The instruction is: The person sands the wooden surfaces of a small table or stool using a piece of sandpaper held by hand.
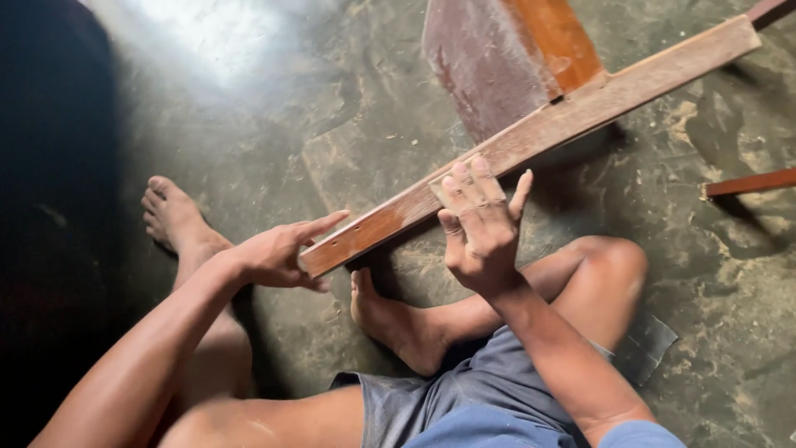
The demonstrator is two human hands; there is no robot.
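Observation:
A long wooden slat, partly bare and partly still reddish-brown, runs diagonally from the upper right down to the middle. My left hand grips its near end, thumb and fingers around the tip. My right hand presses flat against the slat's middle with a small pale piece of sandpaper under the fingertips. I sit on the floor with bare legs; one foot lies beneath the slat.
A dark red wooden panel stands behind the slat at the top. Another reddish stick lies at the right edge. A grey sheet lies by my right knee. The concrete floor is dusty with sawdust.

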